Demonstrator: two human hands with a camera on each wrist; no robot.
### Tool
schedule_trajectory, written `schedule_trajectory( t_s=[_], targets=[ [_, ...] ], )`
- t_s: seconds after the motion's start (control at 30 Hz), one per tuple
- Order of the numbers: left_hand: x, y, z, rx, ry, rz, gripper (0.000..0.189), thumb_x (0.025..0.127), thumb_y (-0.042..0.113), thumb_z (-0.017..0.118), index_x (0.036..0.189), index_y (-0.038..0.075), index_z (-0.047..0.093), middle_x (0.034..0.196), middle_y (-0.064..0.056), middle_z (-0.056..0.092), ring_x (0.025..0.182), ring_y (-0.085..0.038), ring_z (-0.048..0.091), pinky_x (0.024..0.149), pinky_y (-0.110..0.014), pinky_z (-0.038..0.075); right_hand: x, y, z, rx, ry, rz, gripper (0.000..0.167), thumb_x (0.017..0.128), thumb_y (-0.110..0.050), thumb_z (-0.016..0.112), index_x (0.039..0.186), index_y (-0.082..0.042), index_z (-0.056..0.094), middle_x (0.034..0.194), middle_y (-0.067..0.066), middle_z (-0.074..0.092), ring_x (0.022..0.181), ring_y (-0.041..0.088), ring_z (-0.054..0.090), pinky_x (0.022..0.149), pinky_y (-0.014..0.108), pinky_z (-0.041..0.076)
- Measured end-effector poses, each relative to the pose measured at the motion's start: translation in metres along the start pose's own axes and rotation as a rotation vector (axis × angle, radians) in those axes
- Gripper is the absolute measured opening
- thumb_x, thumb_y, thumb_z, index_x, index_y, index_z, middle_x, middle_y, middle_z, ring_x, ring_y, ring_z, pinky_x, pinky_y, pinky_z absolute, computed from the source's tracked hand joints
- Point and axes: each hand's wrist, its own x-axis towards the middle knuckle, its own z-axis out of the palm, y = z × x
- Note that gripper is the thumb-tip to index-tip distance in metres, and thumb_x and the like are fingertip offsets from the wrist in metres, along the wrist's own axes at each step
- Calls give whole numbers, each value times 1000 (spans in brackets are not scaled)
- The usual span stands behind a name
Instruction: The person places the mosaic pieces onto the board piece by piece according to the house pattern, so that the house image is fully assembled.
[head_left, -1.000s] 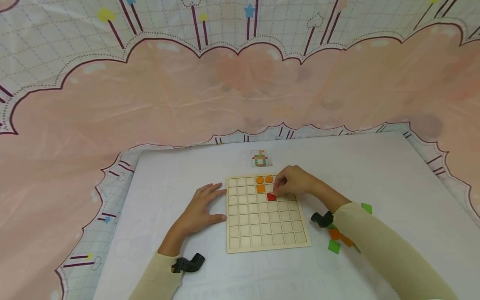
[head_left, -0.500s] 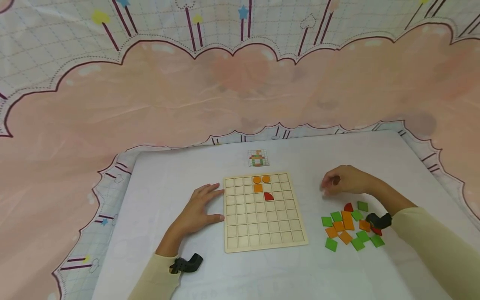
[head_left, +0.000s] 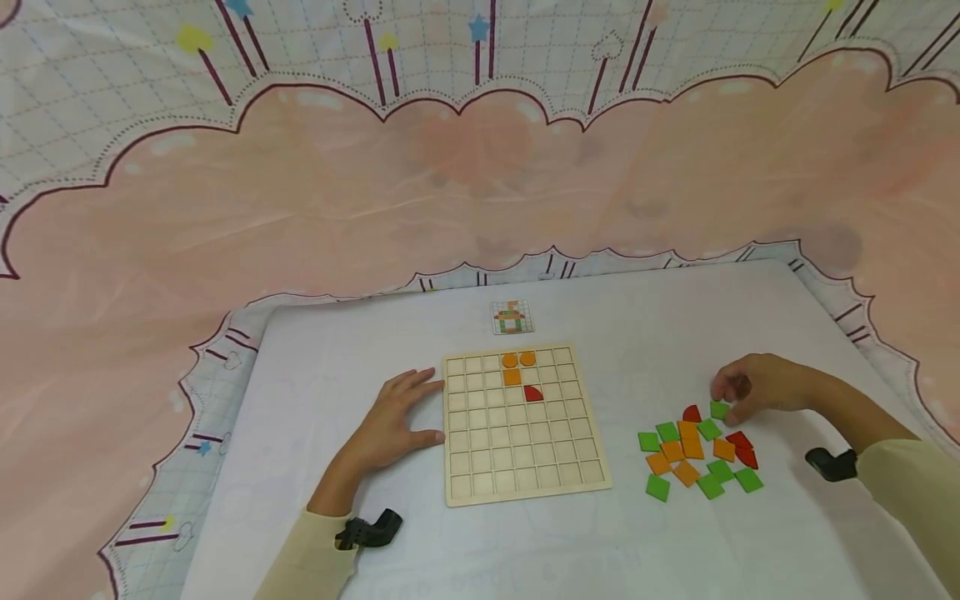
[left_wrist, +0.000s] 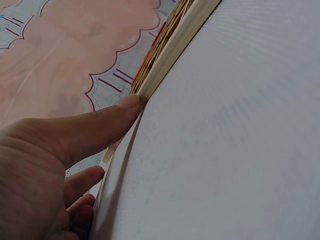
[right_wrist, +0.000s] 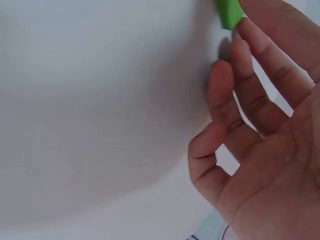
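Note:
A pale wooden grid board [head_left: 527, 457] lies on the white table. Set in its cells are two orange round tiles [head_left: 510, 360], an orange square tile [head_left: 512, 377] and a red quarter-circle tile [head_left: 533, 393]. My left hand [head_left: 390, 421] spreads its thumb and fingers along the board's left edge; in the left wrist view the thumb [left_wrist: 100, 127] touches the wooden side. Over at the far side of the loose tiles, my right hand [head_left: 765, 390] pinches a green square tile [head_left: 719, 409] between thumb and fingertips. That tile [right_wrist: 230, 13] is partly cut off in the right wrist view.
Right of the board lies a loose spread of green tiles [head_left: 657, 487], orange tiles [head_left: 686, 474] and red quarter-circle tiles [head_left: 692, 413]. Behind the board is a small picture card [head_left: 512, 317] with a coloured grid pattern. A patterned cloth [head_left: 420, 192] hangs beyond the table.
My right hand has left the red quarter-circle tile on the board and moved right to a green tile, uncovering the loose tiles. The left hand keeps its place at the board's edge.

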Motion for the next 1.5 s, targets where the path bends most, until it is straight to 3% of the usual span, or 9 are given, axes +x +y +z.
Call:
schedule_trajectory(
  t_s=[0.4,0.77,1.03,1.5],
  targets=[
    [0,0,0,-13,1,3,77,79,32,88,148,17,55,165,-5,38,155,-36,21,120,-67,26,0,7,7,-26,52,6,32,76,-32,90,96,-16,71,86,-2,57,86,15,51,68,21,48],
    [0,1,0,-8,1,-3,77,79,32,88,148,18,55,165,-5,37,155,-37,21,120,-67,25,8,-5,4,-61,127,-44,28,79,-33,87,97,-17,73,84,-3,59,84,14,53,70,22,49],
    [0,1,0,-10,-2,-7,77,79,31,88,148,18,55,165,-5,37,156,-36,21,121,-67,25,34,-37,8,-28,144,-86,29,77,-33,88,98,-17,75,85,-2,62,86,19,54,71,22,52],
    [0,1,0,-18,-5,-2,77,79,31,88,148,19,55,165,-4,37,156,-35,21,121,-66,25,101,-126,30,-8,123,-323,23,76,-25,90,92,-17,75,80,-4,63,79,15,55,67,23,47]
  ],
)
